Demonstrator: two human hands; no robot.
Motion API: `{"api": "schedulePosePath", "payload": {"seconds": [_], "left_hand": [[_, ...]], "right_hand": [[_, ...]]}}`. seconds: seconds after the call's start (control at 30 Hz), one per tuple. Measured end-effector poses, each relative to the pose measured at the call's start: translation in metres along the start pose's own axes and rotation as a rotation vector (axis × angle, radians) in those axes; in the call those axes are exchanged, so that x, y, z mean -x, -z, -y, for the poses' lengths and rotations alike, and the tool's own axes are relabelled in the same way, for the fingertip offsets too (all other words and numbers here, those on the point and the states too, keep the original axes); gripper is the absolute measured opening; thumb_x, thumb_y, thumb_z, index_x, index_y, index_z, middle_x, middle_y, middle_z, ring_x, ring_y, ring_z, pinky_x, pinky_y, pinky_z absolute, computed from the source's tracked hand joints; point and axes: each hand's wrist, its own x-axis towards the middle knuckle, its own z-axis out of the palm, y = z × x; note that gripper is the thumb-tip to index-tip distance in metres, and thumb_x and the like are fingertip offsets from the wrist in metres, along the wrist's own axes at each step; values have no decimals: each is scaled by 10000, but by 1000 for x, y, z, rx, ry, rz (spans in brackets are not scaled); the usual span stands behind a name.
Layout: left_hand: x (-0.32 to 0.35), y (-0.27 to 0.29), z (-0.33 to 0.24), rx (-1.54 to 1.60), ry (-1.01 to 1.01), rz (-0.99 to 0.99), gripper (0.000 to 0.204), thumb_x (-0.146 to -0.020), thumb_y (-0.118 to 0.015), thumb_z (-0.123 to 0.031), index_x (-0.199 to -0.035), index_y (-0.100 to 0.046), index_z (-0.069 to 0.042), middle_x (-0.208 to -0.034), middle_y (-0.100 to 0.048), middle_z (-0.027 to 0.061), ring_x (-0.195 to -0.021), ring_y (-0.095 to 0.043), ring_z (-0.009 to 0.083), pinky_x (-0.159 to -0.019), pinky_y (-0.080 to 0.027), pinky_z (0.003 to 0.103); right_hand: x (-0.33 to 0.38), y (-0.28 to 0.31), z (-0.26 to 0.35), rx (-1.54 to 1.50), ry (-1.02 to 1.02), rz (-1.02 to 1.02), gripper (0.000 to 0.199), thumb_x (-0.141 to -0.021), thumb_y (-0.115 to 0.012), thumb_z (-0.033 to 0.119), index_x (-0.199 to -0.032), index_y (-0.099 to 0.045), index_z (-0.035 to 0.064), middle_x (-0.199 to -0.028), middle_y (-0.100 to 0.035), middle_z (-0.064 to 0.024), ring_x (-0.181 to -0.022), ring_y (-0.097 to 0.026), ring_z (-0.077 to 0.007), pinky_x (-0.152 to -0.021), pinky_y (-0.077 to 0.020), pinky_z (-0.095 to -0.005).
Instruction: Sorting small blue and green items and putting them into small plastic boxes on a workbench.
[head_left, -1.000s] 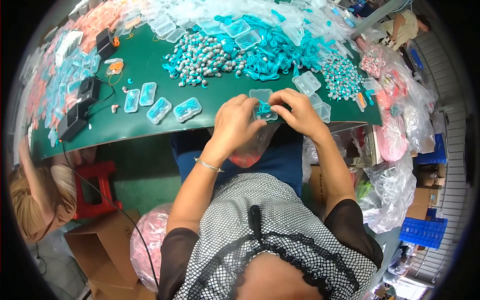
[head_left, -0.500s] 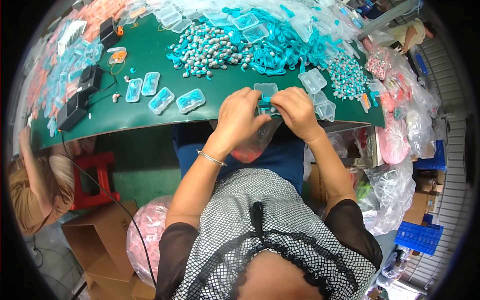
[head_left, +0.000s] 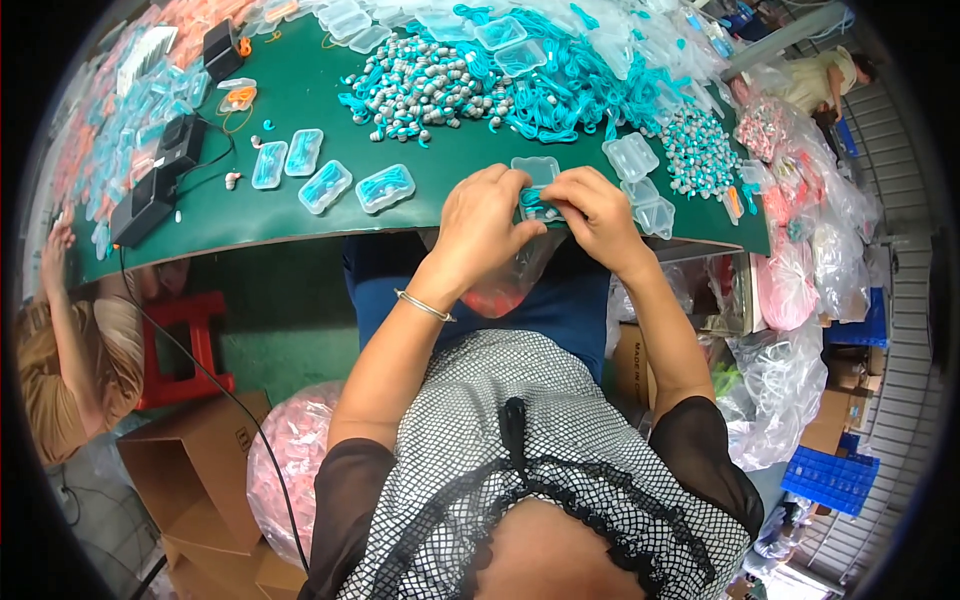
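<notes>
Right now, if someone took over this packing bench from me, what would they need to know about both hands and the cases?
Left hand: closed on the small clear case at the near edge of the green table, with a teal piece inside it.
Right hand: pinching the same case from the other side.
Done: four filled clear cases lie in a row to the left.
Left: empty clear cases wait beside the right hand; a large pile of teal and grey earpieces lies farther back, unpacked.
Whether the case in hand is fully shut cannot be seen.
</notes>
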Motion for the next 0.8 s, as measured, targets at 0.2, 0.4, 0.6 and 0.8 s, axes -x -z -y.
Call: {"api": "schedulePosePath", "payload": {"seconds": [0.2, 0.4, 0.6, 0.8], "left_hand": [[0, 0, 0, 5, -12, -6, 472, -656, -859, -205, -1040, -640, -39, -851, -603, 98, -812, -615, 301, -706, -491, 419], [1, 1, 1, 8, -10, -7, 468, -659, -857, -208, -1035, -638, -38, -843, -597, 101, -815, -613, 307, -709, -488, 420], [0, 0, 0, -11, -23, -10, 462, -661, -855, -214, -1031, -640, -38, -836, -592, 102, -817, -609, 312, -708, -484, 424], [3, -1, -1, 16, -51, -50, 515, -660, -858, -200, -1075, -599, -36, -831, -590, 99, -807, -605, 309, -707, -484, 421]], "right_hand": [[5, 7, -1, -10, -98, -85, 178, -804, -691, -27, -973, -691, 27, -939, -650, -124, -877, -650, -286, -734, -519, -364], [3, 6, -2, 13, -154, 26, 161, -828, -683, -31, -983, -701, 7, -917, -649, -125, -843, -643, -250, -712, -510, -336], [-8, 0, -8, -54, -276, -9, 220, -852, -687, 67, -1071, -674, 49, -976, -640, -112, -906, -624, -308, -812, -496, -407], [-26, -5, -15, 49, -289, 83, 266, -819, -700, 10, -1079, -649, 34, -1056, -617, -132, -837, -639, -269, -711, -518, -359]]}}
